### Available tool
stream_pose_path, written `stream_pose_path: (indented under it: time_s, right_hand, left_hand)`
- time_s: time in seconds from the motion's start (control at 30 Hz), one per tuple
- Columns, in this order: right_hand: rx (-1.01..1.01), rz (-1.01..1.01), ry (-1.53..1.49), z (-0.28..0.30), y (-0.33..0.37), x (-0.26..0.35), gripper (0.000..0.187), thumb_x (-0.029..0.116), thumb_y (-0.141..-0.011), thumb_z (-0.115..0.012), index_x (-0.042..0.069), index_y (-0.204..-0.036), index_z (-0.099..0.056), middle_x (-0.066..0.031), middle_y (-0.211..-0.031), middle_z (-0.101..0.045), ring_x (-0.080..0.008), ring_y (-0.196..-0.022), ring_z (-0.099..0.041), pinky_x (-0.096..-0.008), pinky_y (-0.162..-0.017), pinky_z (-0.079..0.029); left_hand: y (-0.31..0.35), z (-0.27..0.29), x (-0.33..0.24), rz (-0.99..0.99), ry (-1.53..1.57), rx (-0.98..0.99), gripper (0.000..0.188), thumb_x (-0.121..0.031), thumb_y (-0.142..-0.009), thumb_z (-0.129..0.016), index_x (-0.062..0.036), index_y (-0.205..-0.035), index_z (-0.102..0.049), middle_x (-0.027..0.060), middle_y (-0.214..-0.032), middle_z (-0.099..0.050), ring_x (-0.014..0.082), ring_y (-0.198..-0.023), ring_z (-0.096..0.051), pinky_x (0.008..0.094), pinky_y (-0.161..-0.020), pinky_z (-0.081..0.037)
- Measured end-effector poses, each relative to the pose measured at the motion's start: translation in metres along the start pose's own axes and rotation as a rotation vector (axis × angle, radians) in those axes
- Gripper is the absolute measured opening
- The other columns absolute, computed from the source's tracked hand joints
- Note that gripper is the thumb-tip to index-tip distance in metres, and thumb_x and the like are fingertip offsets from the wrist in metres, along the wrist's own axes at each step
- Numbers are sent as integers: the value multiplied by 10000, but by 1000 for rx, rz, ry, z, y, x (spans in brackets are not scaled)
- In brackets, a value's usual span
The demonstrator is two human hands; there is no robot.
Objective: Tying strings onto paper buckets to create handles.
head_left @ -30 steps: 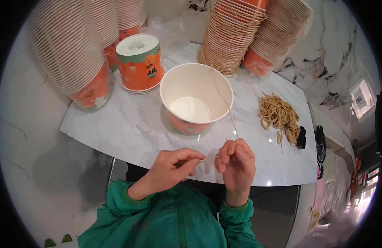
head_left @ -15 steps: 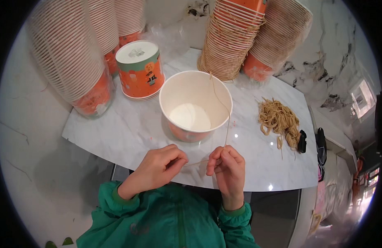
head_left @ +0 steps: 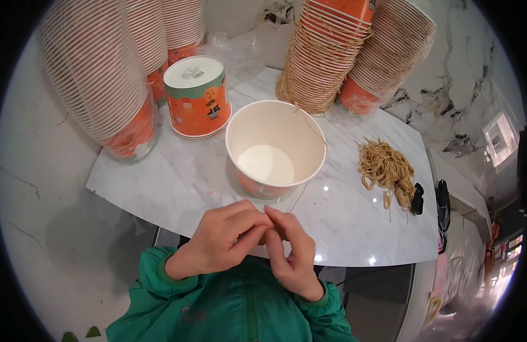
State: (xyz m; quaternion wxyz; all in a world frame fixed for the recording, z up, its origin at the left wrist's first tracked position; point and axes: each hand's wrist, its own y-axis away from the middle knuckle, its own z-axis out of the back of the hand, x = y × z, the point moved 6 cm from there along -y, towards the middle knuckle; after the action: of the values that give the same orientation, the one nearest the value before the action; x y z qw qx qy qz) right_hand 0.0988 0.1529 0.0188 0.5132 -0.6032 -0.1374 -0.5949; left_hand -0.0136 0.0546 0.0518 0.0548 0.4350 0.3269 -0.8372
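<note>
An open paper bucket (head_left: 258,128), white inside and orange outside, stands upright in front of my hands. A thin tan string (head_left: 313,126) is fixed at its far right rim, hangs over the right side and runs down toward my fingers. My left hand (head_left: 226,236) is closed in a pinch on the string. Close against it, my right hand (head_left: 291,251) has its thumb and forefinger bent round the string by the left fingertips. The string's end between the fingers is hidden.
Upside-down orange bucket stack (head_left: 198,105) stands behind left. Tall wrapped bucket stacks (head_left: 95,74) rise at far left. At the back right are a stack with string handles (head_left: 317,62) and another wrapped stack (head_left: 389,51). Loose strings (head_left: 386,165) lie right, beside a black object (head_left: 417,199).
My right hand has moved left and down, from apart to against my left hand. The string between them no longer shows, and the length from the bucket hangs lower. The view has shifted slightly.
</note>
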Motion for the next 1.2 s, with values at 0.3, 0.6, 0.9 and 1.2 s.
stream_pose_path:
  time_s: [0.3,0.6,0.9,1.2]
  right_hand:
    - [-108,-155,-88,-3,-13,-24,126,12,-1010,-644,-45,-1122,-654,-63,-903,-696,-98,-721,-663,-239,-613,-544]
    - [-318,-188,-113,4,-11,-34,45,16,-968,-669,-13,-994,-647,-42,-765,-680,-64,-602,-593,-231,-540,-459]
    - [-493,31,331,32,-26,-18,91,-42,-873,-699,10,-905,-632,-61,-757,-618,-138,-559,-620,-268,-515,-462]
    - [-508,30,278,27,-35,-21,81,-17,-883,-709,8,-909,-636,-80,-786,-643,-168,-574,-651,-295,-530,-501]
  left_hand:
    - [-11,37,6,-219,-357,-238,323,85,-763,-715,-8,-1072,-706,142,-1026,-693,301,-864,-660,359,-691,-527]
    - [-53,35,16,-435,-668,-45,325,-13,-749,-782,-82,-1061,-721,38,-977,-679,229,-978,-668,531,-1086,-412]
    - [-57,3,-1,-423,-614,-48,236,-64,-813,-788,-67,-1039,-720,22,-879,-640,212,-855,-626,433,-925,-435]
    - [-61,0,-3,-358,-567,-53,369,11,-759,-781,-48,-1118,-723,52,-843,-665,236,-778,-625,393,-862,-433]
